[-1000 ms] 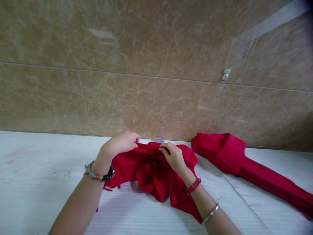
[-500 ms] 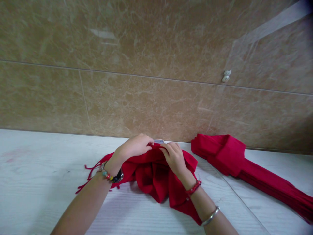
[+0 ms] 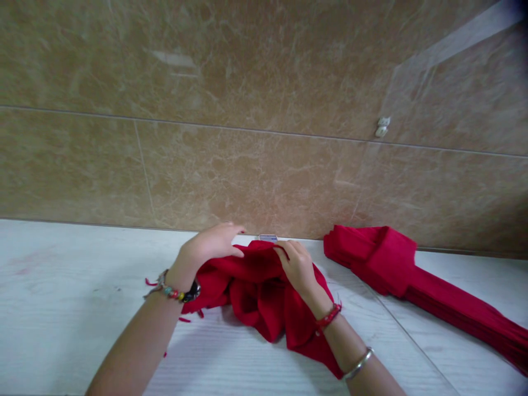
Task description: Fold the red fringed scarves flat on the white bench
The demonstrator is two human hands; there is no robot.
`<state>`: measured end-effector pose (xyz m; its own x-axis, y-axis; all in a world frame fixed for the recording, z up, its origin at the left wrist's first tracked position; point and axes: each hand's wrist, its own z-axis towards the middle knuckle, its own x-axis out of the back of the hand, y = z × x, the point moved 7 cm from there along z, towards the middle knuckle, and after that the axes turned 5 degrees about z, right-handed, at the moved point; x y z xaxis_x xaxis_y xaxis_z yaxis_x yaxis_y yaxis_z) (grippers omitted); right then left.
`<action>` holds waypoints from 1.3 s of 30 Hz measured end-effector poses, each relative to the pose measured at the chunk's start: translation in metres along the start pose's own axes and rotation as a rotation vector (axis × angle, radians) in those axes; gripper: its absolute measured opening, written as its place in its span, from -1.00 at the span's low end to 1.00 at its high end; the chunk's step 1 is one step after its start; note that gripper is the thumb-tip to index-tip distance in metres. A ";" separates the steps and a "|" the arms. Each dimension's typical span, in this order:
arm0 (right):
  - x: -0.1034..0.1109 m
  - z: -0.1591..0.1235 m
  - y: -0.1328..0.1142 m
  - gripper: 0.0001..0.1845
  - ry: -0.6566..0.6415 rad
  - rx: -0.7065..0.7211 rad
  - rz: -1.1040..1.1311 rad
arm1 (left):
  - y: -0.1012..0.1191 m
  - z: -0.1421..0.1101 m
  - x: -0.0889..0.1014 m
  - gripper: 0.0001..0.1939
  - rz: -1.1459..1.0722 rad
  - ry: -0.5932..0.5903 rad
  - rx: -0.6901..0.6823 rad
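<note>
A crumpled red scarf (image 3: 256, 302) lies in loose folds on the white surface, close to the wall. Tassels stick out at its left end, partly behind my left wrist. My left hand (image 3: 214, 242) is over the scarf's upper left edge, thumb and fingers apart, with nothing gripped between them. At the top edge, right of the middle, my right hand (image 3: 296, 265) pinches the red fabric between thumb and curled fingers. The scarf's right side runs beneath my right wrist and is partly hidden there.
To the right lies a long folded red scarf bundle (image 3: 388, 258), running off the right edge. A small flat object (image 3: 268, 238) rests against the wall base. The brown marbled wall (image 3: 247, 176) bounds the white tabletop (image 3: 74, 286); a small white cat-shaped piece (image 3: 383, 126) is on it.
My left hand has let go of the scarf's top edge and moved left, its fingers spreading. My right hand stays on the fabric, almost unmoved.
</note>
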<state>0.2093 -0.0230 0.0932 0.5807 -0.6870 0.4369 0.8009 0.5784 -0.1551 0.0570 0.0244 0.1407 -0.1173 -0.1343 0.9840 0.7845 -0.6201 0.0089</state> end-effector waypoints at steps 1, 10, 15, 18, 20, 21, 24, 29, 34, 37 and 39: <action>0.000 -0.001 -0.002 -0.81 0.008 0.006 0.023 | 0.016 0.004 -0.004 -0.55 -0.046 -0.002 -0.091; 0.003 0.002 0.011 -0.78 -0.018 -0.079 -0.005 | 0.023 0.012 0.014 -0.73 -0.065 0.205 -0.103; -0.007 -0.001 0.008 -0.67 -0.114 -0.099 0.103 | -0.012 0.004 0.017 -0.74 0.035 0.117 0.067; -0.010 -0.001 0.006 -0.65 -0.158 -0.153 0.204 | -0.005 0.003 0.009 -0.74 0.055 0.086 0.075; -0.011 0.000 0.009 -0.67 -0.181 -0.193 0.248 | 0.016 0.006 0.003 -0.73 -0.015 0.084 -0.036; -0.010 0.001 0.012 -0.68 -0.191 -0.203 0.256 | 0.027 0.007 0.000 -0.68 -0.071 0.078 -0.110; -0.005 0.005 0.020 -0.72 -0.170 -0.211 0.230 | 0.048 0.013 -0.005 -0.66 -0.221 0.050 -0.205; 0.011 0.007 0.027 -0.78 -0.067 -0.202 0.070 | 0.033 0.015 0.014 -0.73 -0.320 0.229 -0.078; 0.054 0.015 0.032 -0.78 0.176 -0.196 -0.193 | 0.038 -0.009 0.049 -0.72 -0.393 0.408 -0.087; 0.083 0.033 0.045 -0.75 0.299 -0.236 -0.207 | 0.036 -0.027 0.069 -0.70 -0.398 0.509 -0.064; 0.096 0.049 0.057 -0.72 0.292 -0.282 -0.166 | 0.022 -0.036 0.079 -0.69 -0.360 0.582 -0.006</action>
<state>0.3037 -0.0347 0.1701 0.4250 -0.8796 0.2136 0.8719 0.3344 -0.3577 0.0433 -0.0276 0.2126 -0.6799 -0.3115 0.6638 0.6320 -0.7080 0.3152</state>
